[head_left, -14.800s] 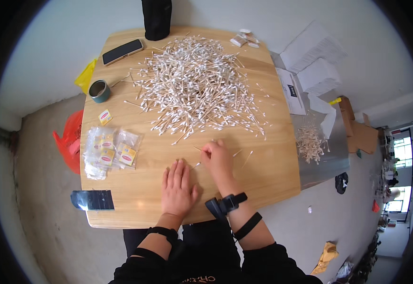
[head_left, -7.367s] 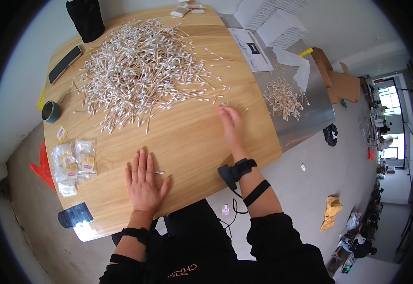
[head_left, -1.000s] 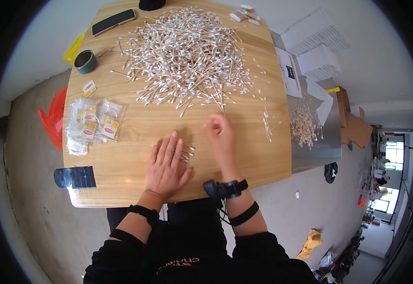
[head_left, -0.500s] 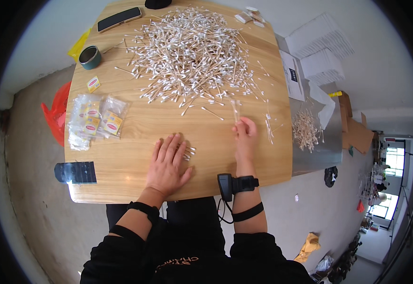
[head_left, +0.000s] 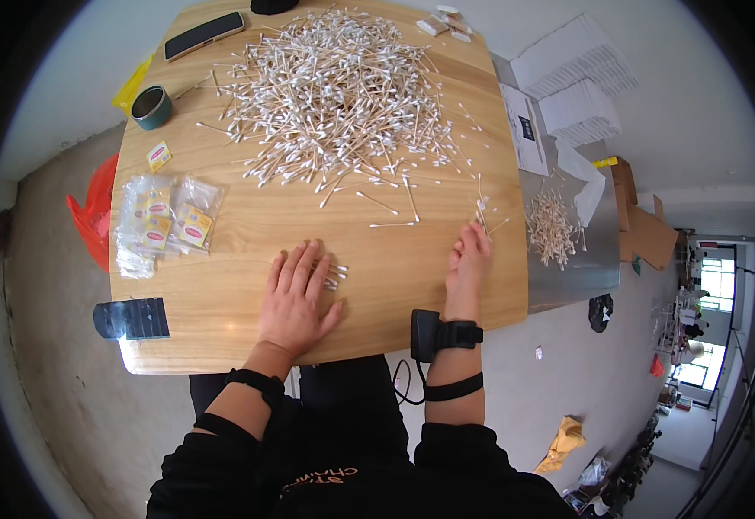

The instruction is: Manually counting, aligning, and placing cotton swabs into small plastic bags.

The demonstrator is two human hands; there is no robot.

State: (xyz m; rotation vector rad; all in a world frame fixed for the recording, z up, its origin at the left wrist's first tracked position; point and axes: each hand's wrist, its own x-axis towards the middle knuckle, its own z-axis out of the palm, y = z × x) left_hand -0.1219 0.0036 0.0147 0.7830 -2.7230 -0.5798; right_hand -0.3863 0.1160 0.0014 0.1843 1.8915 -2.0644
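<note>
My left hand (head_left: 298, 298) lies flat on the wooden table with its fingers stretched out. From under it, beside the index finger, several white tips of cotton swabs (head_left: 335, 275) stick out; the rest of those swabs is hidden. My right hand (head_left: 468, 259) is at the table's right side, thumb and fingers pinched on thin cotton swabs (head_left: 482, 209) in a small loose group there. How many are in the pinch I cannot tell. Beyond both hands spreads a large heap of cotton swabs (head_left: 334, 95), with a few single swabs (head_left: 377, 202) lying in front of it.
Clear plastic bags with yellow labels (head_left: 157, 221) lie at the left, below a small yellow-and-white card (head_left: 158, 156). A dark green cup (head_left: 151, 107) and a phone (head_left: 204, 36) stand farther back. On a metal surface to the right sits another swab pile (head_left: 552, 227).
My right hand has moved right, from in front of the heap to the small group near the table's right edge. Loose swabs now lie where it was. My left hand stays flat.
</note>
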